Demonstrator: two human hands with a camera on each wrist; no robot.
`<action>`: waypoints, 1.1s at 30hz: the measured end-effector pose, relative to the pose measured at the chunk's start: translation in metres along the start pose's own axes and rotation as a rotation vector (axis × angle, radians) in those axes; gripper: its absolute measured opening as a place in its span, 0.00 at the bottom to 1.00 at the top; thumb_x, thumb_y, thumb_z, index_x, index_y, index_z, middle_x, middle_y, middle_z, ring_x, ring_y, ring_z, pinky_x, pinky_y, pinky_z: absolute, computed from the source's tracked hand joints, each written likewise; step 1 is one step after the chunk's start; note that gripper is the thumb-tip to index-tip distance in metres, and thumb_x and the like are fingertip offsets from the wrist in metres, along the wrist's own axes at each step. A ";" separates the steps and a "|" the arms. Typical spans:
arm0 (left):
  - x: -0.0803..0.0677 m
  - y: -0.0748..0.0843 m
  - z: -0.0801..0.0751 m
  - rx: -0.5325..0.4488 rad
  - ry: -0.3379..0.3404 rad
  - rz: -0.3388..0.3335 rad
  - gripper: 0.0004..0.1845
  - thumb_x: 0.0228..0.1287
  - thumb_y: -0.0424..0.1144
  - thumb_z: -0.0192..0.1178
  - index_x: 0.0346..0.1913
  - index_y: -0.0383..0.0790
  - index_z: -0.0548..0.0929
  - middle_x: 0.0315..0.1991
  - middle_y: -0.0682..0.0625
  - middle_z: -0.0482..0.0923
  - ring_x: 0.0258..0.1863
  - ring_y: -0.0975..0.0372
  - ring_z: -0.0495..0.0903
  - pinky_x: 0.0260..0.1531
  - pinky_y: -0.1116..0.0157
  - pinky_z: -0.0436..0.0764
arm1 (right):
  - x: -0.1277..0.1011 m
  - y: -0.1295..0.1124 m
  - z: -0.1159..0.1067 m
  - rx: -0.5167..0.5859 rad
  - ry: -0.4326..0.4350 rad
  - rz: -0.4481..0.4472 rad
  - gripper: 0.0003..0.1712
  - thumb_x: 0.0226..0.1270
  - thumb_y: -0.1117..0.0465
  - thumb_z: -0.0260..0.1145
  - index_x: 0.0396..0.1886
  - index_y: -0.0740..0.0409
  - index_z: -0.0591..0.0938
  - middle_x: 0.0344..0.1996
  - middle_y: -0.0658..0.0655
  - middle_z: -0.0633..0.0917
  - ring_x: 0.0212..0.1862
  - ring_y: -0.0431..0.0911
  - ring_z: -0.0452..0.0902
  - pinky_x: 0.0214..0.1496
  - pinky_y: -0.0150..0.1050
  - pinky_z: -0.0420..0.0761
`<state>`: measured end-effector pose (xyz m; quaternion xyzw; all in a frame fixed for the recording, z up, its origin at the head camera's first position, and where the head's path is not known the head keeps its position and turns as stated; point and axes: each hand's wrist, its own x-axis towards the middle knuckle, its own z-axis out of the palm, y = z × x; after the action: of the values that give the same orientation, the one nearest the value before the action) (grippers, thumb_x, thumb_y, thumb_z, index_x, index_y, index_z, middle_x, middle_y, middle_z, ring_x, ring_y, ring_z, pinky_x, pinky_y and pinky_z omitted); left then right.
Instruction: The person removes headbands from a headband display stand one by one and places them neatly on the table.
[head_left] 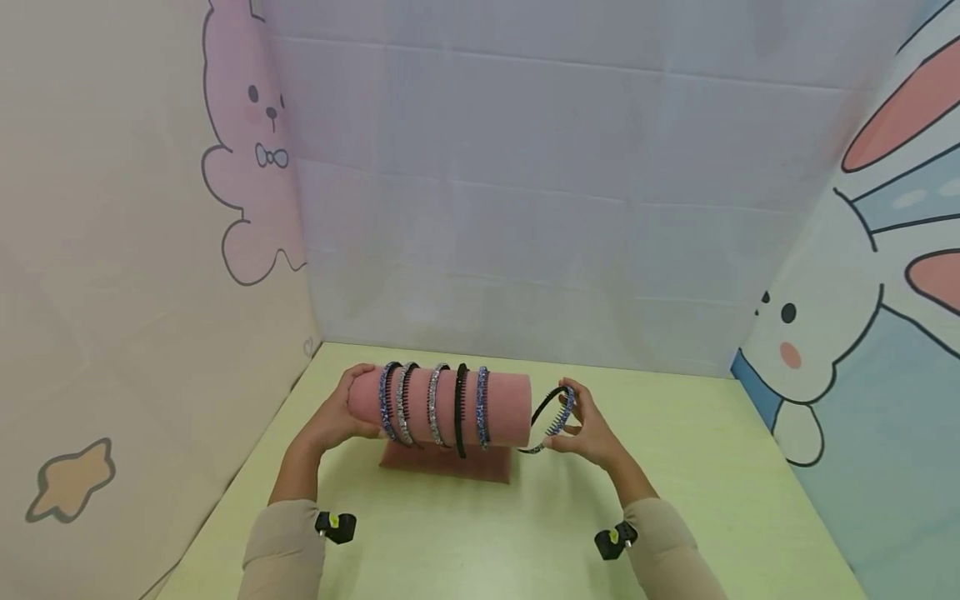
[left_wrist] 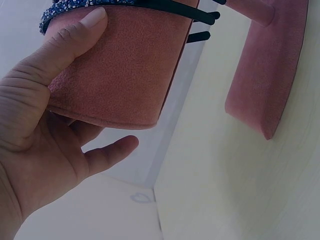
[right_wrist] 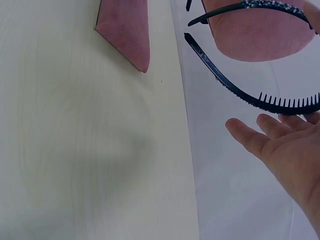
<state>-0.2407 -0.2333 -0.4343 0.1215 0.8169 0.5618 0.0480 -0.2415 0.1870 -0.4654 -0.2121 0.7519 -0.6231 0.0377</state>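
Observation:
A pink velvet cylinder [head_left: 506, 408] lies across a pink base [head_left: 450, 465] on the pale green table [head_left: 465, 542]. Several headbands [head_left: 433, 404], blue, silver and black, ring it. My left hand [head_left: 347, 410] grips the cylinder's left end [left_wrist: 125, 65], thumb on top and fingers beneath. My right hand [head_left: 577, 427] pinches a blue-beaded headband with black teeth [head_left: 558, 408] just off the cylinder's right end. In the right wrist view this headband [right_wrist: 235, 90] opens toward the cylinder end [right_wrist: 260, 35], with my right hand [right_wrist: 285, 145] below it.
Cartoon-printed walls close in the table on the left [head_left: 112, 292], back [head_left: 525, 208] and right [head_left: 862, 333]. Bare tabletop lies in front of the stand and to its right. The base [right_wrist: 127, 30] reaches toward the near side.

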 end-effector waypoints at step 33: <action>-0.001 0.000 0.002 -0.015 0.007 -0.019 0.57 0.33 0.24 0.76 0.68 0.45 0.53 0.62 0.36 0.57 0.52 0.42 0.67 0.41 0.55 0.76 | -0.008 0.033 0.008 0.057 0.297 0.017 0.54 0.51 0.69 0.68 0.74 0.55 0.48 0.67 0.66 0.50 0.64 0.65 0.50 0.58 0.61 0.60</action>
<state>-0.2390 -0.2320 -0.4350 0.1114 0.8140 0.5678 0.0514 -0.2405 0.1866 -0.5005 -0.1100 0.7331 -0.6683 -0.0625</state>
